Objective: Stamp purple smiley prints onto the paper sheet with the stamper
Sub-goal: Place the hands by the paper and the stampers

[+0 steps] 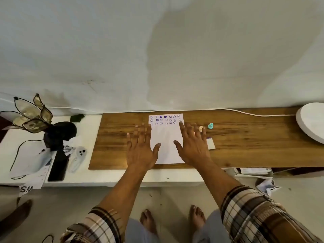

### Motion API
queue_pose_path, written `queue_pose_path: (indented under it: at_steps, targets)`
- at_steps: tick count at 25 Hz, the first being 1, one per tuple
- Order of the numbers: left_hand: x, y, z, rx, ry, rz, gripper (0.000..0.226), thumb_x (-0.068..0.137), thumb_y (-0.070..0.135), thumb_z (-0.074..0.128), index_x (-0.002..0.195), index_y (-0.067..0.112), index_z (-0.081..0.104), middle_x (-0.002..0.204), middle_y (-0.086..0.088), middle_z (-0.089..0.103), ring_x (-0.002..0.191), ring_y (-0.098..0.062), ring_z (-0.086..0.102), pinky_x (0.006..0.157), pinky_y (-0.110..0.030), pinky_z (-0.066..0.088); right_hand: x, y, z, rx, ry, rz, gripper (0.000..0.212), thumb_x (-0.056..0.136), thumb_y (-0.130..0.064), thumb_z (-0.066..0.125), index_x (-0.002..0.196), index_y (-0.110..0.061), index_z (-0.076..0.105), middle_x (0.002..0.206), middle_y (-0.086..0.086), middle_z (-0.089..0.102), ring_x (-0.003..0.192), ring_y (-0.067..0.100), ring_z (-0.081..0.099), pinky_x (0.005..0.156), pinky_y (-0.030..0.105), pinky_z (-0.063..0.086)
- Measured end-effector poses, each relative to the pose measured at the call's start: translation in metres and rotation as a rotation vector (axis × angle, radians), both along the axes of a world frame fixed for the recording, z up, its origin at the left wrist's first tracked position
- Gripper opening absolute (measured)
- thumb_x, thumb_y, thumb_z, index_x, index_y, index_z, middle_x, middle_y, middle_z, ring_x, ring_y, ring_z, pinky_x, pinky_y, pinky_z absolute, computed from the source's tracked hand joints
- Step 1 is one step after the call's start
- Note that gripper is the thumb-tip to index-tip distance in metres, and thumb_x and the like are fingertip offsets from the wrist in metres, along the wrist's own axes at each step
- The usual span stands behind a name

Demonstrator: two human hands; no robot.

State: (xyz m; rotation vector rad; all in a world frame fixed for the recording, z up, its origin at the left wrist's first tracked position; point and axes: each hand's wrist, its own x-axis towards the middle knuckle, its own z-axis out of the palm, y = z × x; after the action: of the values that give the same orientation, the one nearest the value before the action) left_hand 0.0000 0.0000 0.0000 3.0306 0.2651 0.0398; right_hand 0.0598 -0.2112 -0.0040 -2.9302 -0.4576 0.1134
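A white paper sheet [166, 141] lies on the wooden board [245, 146], with three rows of purple smiley prints [164, 120] along its far end. My left hand [141, 146] lies flat, fingers spread, over the sheet's left edge. My right hand [192, 144] lies flat and spread over the right edge. Neither hand holds anything. A small teal stamper [210, 126] stands upright on the board just right of my right fingertips. A pale peach stamper [201, 128] shows behind those fingertips.
A small white pad or card [211, 143] lies by my right hand. A round white object [312, 121] sits at the far right, with a white cable [254, 114] along the wall. On the left are a black phone [58, 165], a white controller [78, 155] and a dark vase [57, 135].
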Motion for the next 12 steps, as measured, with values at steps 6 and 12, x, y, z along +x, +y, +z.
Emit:
queue_pose_path:
  at_steps: [6,12]
  targets:
    - [-0.042,-0.031,0.029,0.058,-0.051,-0.018,0.084,0.098,0.073,0.011,0.164,0.026,-0.010,0.175,-0.003,-0.010,0.161,-0.028,-0.012,0.128,-0.055,-0.007,-0.054,-0.020,0.025,0.020,-0.102,0.001,0.079,0.100,-0.068,0.019,0.164,-0.027,-0.002,0.173,0.007,0.014,0.157,0.037,0.013,0.125,0.062,0.006]
    - [-0.112,-0.065,0.059,0.009,-0.072,-0.008,0.085,0.092,0.078,-0.001,0.159,0.031,-0.026,0.174,-0.002,-0.018,0.159,-0.026,-0.020,0.126,-0.052,-0.016,-0.113,-0.058,0.059,0.074,-0.146,-0.029,0.077,0.101,-0.067,0.017,0.165,-0.026,0.003,0.173,0.004,0.015,0.159,0.033,0.009,0.126,0.060,0.002]
